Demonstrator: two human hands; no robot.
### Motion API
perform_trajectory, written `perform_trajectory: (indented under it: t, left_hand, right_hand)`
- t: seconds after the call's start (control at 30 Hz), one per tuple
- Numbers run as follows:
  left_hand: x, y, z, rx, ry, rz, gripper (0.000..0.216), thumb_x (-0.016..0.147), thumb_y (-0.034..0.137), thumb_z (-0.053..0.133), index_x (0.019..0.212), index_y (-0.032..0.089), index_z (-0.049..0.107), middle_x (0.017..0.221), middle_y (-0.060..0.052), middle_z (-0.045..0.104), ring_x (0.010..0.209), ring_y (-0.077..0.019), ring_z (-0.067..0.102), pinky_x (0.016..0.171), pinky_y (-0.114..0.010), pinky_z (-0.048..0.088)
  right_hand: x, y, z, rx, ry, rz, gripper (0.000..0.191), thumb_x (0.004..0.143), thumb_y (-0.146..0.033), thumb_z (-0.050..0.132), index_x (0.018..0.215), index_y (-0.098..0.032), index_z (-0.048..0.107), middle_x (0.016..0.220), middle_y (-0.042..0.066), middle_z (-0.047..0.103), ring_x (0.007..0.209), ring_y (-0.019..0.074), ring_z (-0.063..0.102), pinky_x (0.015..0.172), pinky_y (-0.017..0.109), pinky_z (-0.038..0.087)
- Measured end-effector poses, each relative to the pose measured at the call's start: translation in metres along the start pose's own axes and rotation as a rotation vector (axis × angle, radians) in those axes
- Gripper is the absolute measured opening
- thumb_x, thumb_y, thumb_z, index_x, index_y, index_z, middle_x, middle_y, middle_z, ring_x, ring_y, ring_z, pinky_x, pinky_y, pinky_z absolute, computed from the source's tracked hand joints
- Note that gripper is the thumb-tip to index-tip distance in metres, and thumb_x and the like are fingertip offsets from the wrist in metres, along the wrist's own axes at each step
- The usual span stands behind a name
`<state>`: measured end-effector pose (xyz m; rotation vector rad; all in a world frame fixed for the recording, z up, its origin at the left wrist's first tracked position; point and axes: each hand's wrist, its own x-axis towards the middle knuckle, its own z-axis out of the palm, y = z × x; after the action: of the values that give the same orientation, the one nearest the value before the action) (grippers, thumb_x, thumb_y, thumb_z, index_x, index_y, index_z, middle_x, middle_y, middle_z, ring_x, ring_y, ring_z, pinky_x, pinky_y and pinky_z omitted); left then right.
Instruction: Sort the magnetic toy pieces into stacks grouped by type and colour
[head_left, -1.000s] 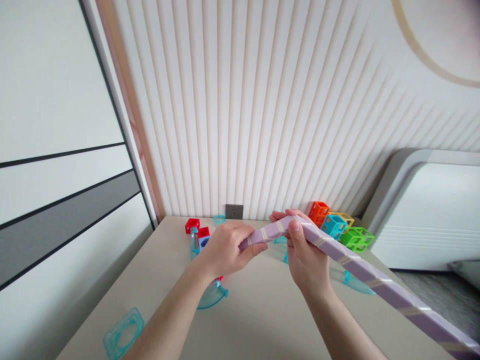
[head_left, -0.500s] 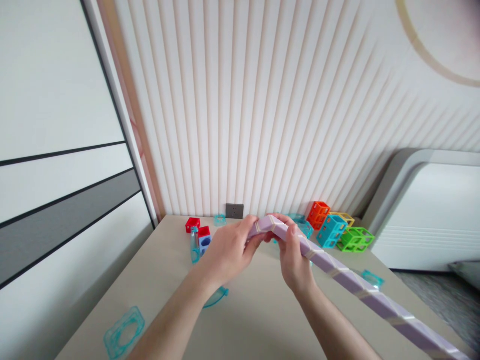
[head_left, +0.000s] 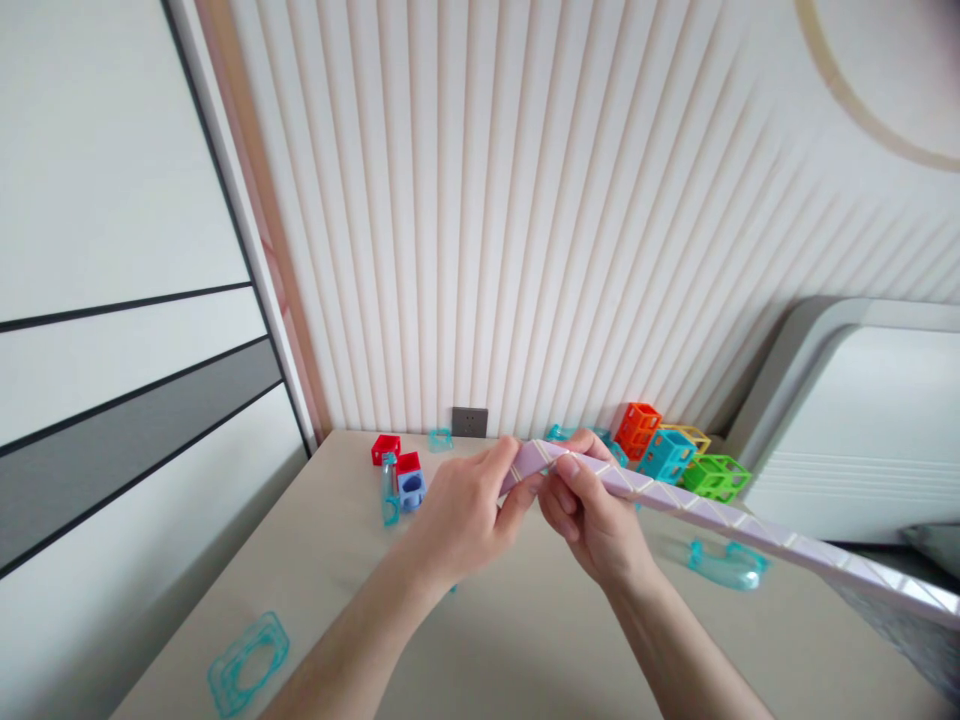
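A long lilac segmented snake-like bar (head_left: pixel 735 523) with pale joints stretches from the middle of the view out past the right edge. My left hand (head_left: pixel 461 515) pinches its near end between thumb and fingers. My right hand (head_left: pixel 592 520) is closed around the bar just right of that, thumb on top. Both hands hover above the beige table (head_left: pixel 517 640).
Orange (head_left: pixel 637 427), cyan (head_left: pixel 664 452), yellow and green (head_left: pixel 714 476) open-frame cubes stand at the back right by the ribbed wall. Red cubes and a blue cube (head_left: pixel 409 489) sit back left. Clear teal tube pieces (head_left: pixel 724 563) and a teal square frame (head_left: pixel 248 663) lie about. A wall socket (head_left: pixel 469 422) is behind.
The bar's far part has swung up from a steep downward slope to nearly level. Both hands moved closer together at its end, and my right hand turned its grip.
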<state>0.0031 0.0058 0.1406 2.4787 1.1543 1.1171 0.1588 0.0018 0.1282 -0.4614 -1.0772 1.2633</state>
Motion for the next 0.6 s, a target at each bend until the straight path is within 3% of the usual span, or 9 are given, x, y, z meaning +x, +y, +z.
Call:
perform_trajectory:
  t: [0.3,0.47,0.6]
  left_hand:
    - [-0.002,0.005,-0.002,-0.082,-0.055,0.012,0.021,0.101,0.036,0.041,0.083,0.024,0.039,0.065,0.004,0.051,0.058,-0.0152,0.054,0.055,-0.027,0.033]
    - [0.0,-0.009,0.003,0.106,-0.008,0.024,0.017,0.102,0.035,0.039,0.092,0.023,0.045,0.076,0.0,0.06,0.069,-0.0188,0.062,0.059,-0.028,0.037]
    - [0.003,-0.016,0.003,0.307,-0.04,0.078,0.016,0.103,0.035,0.039,0.099,0.022,0.049,0.085,-0.002,0.064,0.077,-0.0211,0.064,0.061,-0.029,0.04]
  right_hand:
    - [0.002,-0.001,-0.01,-0.118,-0.04,-0.015,0.031,0.084,-0.042,0.071,0.08,-0.025,0.046,0.043,-0.014,0.042,0.03,0.0034,0.029,0.033,0.015,0.022]
    - [-0.002,0.013,0.003,-0.203,0.124,-0.042,0.027,0.089,-0.042,0.066,0.084,-0.025,0.045,0.043,-0.013,0.044,0.03,0.0048,0.03,0.034,0.017,0.02]
    - [0.001,0.02,0.003,-0.257,0.251,-0.032,0.033,0.089,-0.045,0.064,0.076,-0.024,0.042,0.04,-0.013,0.041,0.028,0.0052,0.03,0.031,0.017,0.019]
